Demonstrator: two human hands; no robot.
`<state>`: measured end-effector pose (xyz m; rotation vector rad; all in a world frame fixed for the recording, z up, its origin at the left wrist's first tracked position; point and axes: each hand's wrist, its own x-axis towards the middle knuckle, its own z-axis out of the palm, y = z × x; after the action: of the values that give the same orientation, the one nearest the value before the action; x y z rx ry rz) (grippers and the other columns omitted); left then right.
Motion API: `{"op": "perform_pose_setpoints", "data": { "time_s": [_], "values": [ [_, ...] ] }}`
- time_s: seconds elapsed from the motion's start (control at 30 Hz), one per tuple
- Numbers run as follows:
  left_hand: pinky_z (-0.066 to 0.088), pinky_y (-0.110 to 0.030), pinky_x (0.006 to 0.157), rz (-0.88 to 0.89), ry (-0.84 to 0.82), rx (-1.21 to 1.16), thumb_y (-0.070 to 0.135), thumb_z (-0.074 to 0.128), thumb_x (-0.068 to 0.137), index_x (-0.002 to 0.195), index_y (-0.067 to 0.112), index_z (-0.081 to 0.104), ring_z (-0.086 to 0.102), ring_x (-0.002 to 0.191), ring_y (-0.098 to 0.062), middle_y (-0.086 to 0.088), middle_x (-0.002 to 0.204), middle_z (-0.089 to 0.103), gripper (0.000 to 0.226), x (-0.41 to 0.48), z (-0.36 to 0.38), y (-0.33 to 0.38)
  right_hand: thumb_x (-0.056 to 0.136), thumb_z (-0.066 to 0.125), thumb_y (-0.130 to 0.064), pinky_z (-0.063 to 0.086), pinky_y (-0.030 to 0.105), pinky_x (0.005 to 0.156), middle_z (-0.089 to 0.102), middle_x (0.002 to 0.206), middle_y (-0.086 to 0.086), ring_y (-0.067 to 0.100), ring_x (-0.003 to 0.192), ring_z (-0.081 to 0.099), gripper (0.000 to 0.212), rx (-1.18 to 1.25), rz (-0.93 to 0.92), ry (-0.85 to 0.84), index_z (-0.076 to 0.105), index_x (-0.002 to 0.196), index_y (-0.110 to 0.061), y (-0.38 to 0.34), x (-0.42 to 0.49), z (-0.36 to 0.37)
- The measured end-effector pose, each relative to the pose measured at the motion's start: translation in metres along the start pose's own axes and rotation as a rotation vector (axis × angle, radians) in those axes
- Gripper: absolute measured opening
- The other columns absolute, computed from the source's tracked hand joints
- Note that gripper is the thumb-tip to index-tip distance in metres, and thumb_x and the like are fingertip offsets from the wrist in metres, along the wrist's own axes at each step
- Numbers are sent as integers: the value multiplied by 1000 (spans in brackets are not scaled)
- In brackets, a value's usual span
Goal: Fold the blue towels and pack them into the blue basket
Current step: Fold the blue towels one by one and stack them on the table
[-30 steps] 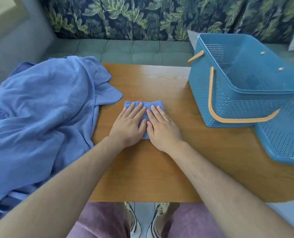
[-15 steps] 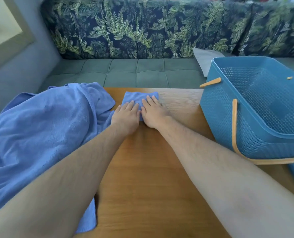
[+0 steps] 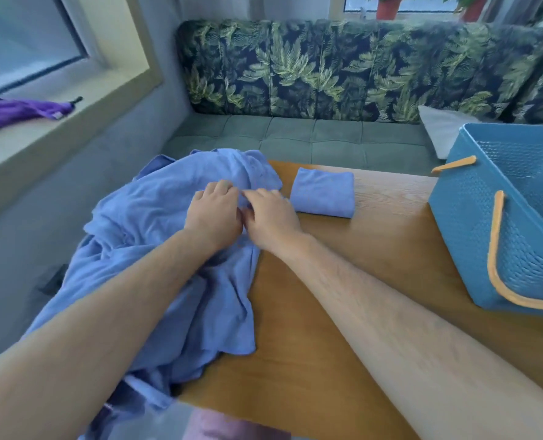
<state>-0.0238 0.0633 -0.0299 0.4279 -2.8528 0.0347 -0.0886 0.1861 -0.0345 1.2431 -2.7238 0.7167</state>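
Observation:
A small folded blue towel [image 3: 322, 192] lies alone near the far edge of the wooden table [image 3: 343, 296]. A heap of unfolded blue towels [image 3: 156, 249] covers the table's left side and hangs over its edge. My left hand [image 3: 214, 209] and my right hand [image 3: 271, 217] sit side by side on top of the heap, fingers curled into the cloth. The blue basket [image 3: 499, 223] with orange handles stands at the right; the part of its inside that shows holds nothing.
A green couch seat [image 3: 295, 134] with a leaf-print backrest runs behind the table. A white cushion [image 3: 441, 128] leans behind the basket. A purple umbrella [image 3: 19, 111] lies on the window ledge at the left.
Both hands slid the folded towel toward the far edge, let go of it and moved left onto the heap of towels. The camera view tilted upward.

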Motion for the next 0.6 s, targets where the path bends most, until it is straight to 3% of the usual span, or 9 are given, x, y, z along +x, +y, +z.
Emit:
{"op": "perform_pose_setpoints", "data": {
  "time_s": [0.13,0.27,0.4,0.5,0.6],
  "values": [
    [37,-40,93,-193,-22,149,38,57,91,116,10,60,47,117,-31,-10,124,55,38,-31,-13,-50,99,52,-33,44,45,95,62,131,9,36,119,54,37,48,-17,-55,60,129,-14,-47,-4,21],
    [35,-38,93,-199,-114,238,34,53,95,116,18,62,49,117,-27,-6,122,56,27,-37,-13,-73,98,51,-31,43,40,93,61,131,5,31,121,53,34,34,-13,-78,61,127,-17,-66,-8,32],
    [33,-36,85,-136,-81,158,22,52,92,106,20,60,52,110,-26,-4,115,60,17,-32,-19,-69,97,51,-30,48,42,91,64,122,6,31,113,58,29,75,24,-70,64,119,-15,-63,-12,30],
    [35,-36,89,-144,-68,151,16,52,91,109,14,57,53,111,-27,-6,116,60,19,-30,-27,-64,98,50,-32,51,43,88,63,117,5,27,105,61,28,151,109,-74,64,115,-16,-54,-17,23],
    [35,-38,88,-165,-51,13,13,50,93,108,10,54,54,106,-32,-10,114,58,16,-35,-41,-56,101,46,-39,50,36,75,66,95,0,21,88,62,29,273,247,-83,62,96,-15,-52,-22,10]
  ]
}}
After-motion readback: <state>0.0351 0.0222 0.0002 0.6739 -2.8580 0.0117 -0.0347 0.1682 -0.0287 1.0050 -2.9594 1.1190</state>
